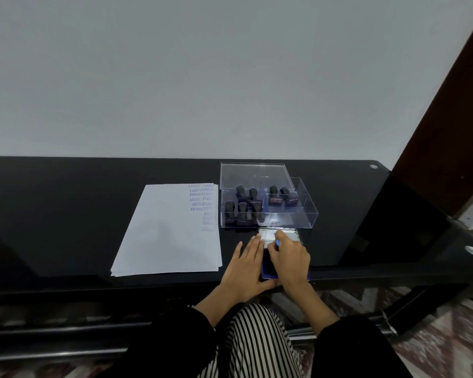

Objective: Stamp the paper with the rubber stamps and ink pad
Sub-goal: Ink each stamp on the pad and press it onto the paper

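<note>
The ink pad (pixel 268 270) lies at the table's near edge, its blue tray showing between my hands and its silver lid (pixel 291 234) raised at the far side. My left hand (pixel 246 266) lies flat along the pad's left side, thumb against its front edge, bracing it. My right hand (pixel 290 259) rests over the pad with its fingers curled on the lid's near edge; one fingertip looks blue. A stack of white paper (pixel 170 238) to the left carries blue stamped words down its right margin. Several black-handled rubber stamps (pixel 243 205) stand in a clear box (pixel 306 211).
The clear box has its transparent lid (pixel 254 174) propped behind it. The black glossy table (pixel 66 214) meets a grey wall behind. A dark wooden frame (pixel 448 118) rises on the right. My striped-trousered knee (pixel 257 345) is below the table edge.
</note>
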